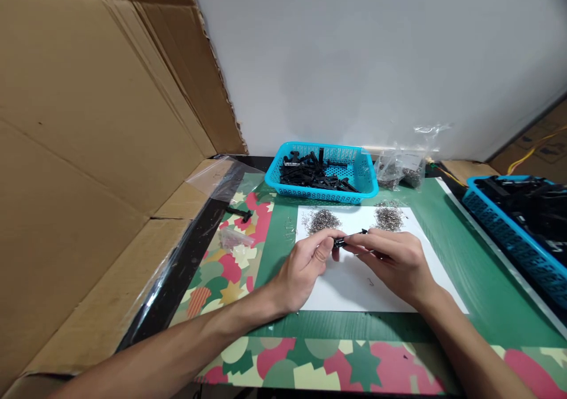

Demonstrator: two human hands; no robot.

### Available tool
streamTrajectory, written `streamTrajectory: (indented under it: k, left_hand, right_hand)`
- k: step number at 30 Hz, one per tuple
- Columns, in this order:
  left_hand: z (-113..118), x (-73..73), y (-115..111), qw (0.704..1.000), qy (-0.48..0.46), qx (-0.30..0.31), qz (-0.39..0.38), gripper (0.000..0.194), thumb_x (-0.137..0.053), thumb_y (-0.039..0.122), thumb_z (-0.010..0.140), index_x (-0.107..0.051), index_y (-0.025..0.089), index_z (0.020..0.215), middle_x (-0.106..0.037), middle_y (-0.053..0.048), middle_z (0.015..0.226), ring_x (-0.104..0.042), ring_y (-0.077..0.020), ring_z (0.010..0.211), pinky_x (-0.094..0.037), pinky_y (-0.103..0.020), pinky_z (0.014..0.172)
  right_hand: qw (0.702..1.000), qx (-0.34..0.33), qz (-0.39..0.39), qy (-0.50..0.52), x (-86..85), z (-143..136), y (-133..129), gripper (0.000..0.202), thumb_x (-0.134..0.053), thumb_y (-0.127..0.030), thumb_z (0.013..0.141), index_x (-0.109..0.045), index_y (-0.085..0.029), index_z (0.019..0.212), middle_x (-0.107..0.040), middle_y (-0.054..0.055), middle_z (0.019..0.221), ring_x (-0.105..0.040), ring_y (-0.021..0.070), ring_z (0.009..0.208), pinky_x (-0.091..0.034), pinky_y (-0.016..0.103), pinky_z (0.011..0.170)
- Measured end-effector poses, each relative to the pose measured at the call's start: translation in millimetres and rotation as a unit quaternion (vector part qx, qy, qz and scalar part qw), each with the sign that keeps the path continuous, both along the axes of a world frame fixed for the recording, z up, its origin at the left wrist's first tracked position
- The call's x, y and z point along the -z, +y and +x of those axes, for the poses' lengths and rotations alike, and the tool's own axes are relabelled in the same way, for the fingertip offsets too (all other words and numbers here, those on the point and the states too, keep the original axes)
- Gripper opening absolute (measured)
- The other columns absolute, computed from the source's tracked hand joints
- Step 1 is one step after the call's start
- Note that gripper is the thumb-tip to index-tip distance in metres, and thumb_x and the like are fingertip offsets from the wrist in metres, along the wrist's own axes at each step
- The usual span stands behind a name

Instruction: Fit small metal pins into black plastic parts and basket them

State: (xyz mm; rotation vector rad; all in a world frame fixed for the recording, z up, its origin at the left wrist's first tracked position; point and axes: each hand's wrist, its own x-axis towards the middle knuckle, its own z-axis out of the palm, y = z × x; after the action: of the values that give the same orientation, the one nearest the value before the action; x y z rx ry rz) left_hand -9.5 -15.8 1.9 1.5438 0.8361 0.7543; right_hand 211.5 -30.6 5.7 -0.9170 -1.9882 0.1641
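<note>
Green, pink and cream shapes pattern the border (319,363) on the near side of the white paper (328,295). On the paper, toward its near side, lies a tiny loose piece (370,281). Above the paper's middle, the left hand (305,269) pinches a small black part (340,242) between thumb and fingers, while the right hand (401,263) has its fingertips closed on the part's other end. Left of the paper, on the patterned strip, lie a small clear bag (234,239) and, beyond it, a black T-shaped piece (239,213). Right of the paper, well apart from it, a second blue basket (509,227) is heaped with dark pieces (527,201). Two heaps of tiny metallic bits, the left heap (324,220) and the right heap (388,217), sit at the paper's far side. Just beyond the paper stands a blue openwork basket (319,194) holding jumbled black pieces (310,174). Clear bags of small bits (401,171) rest beyond the paper's far right corner, and a pale wall (328,62) rises behind everything.
</note>
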Motion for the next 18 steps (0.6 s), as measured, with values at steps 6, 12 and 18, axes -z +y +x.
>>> streamTrajectory:
  k: [6,12,18]
  left_hand:
    - [-0.4,-8.7,2.6,0.991,0.040,-0.031,0.124,0.048,-0.050,0.057,0.108,-0.069,0.024,0.138,-0.063,-0.011,0.124,-0.062,-0.0200,0.097,-0.053,-0.028,0.076]
    - [-2.1,-9.9,6.8,0.966,0.092,-0.090,0.222,0.031,-0.078,0.046,0.095,-0.066,0.020,0.108,-0.067,-0.002,0.100,-0.056,-0.0123,0.073,-0.047,-0.023,0.064]
    - [-5.6,-7.1,14.5,0.943,0.124,-0.086,0.298,0.020,-0.078,0.036,0.096,-0.071,0.018,0.100,-0.072,-0.001,0.093,-0.054,-0.0118,0.067,-0.043,-0.024,0.061]
  right_hand:
    - [1.000,-0.007,-0.016,0.016,-3.3,2.9,1.3,0.017,-0.065,-0.014,0.101,-0.080,-0.018,0.094,-0.067,-0.001,0.064,-0.057,0.0104,0.051,-0.041,0.023,0.048]
    - [0.998,-0.013,-0.044,0.032,-4.4,4.5,2.3,0.016,-0.067,-0.011,0.098,-0.080,-0.020,0.094,-0.077,0.002,0.072,-0.066,0.0122,0.056,-0.048,0.022,0.052]
    - [0.992,-0.011,-0.126,0.014,-4.5,3.5,2.3,0.016,-0.068,-0.024,0.100,-0.080,-0.020,0.089,-0.077,0.002,0.073,-0.064,0.0126,0.056,-0.046,0.023,0.052]
